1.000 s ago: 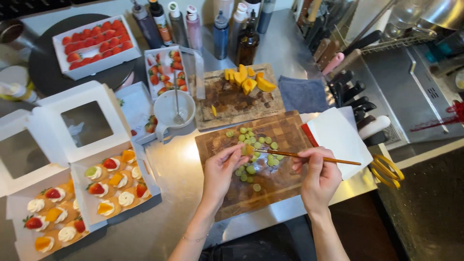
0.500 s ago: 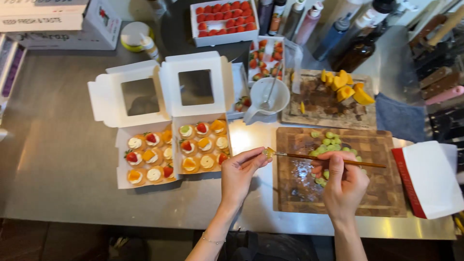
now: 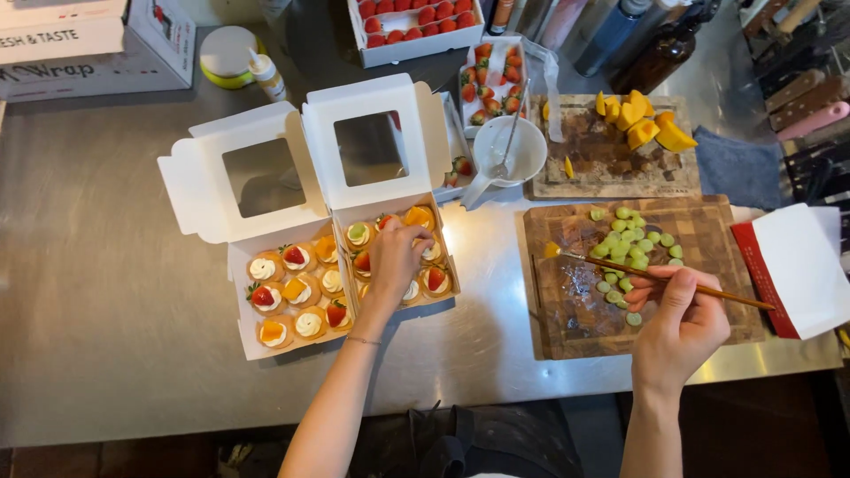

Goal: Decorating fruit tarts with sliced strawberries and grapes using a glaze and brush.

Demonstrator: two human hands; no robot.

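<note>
The left hand [image 3: 396,257] reached into the right-hand pastry box [image 3: 395,252] at the centre of the frame, its fingers curled down over the small cream tartlets [image 3: 359,235]; whether it pinched anything could not be told. The right hand [image 3: 677,323], at the lower right, gripped a pair of chopsticks [image 3: 651,274] that slanted up and left across the wooden cutting board [image 3: 575,305], tips near the sliced green grapes [image 3: 630,243] scattered there. A second open box [image 3: 288,292] of fruit-topped tartlets lay just left of the first on the steel counter [image 3: 106,301]. Above the board sat a smaller board with mango chunks [image 3: 642,124], a white bowl [image 3: 509,150] holding a spoon, and trays of strawberries [image 3: 416,22] at the top.
</note>
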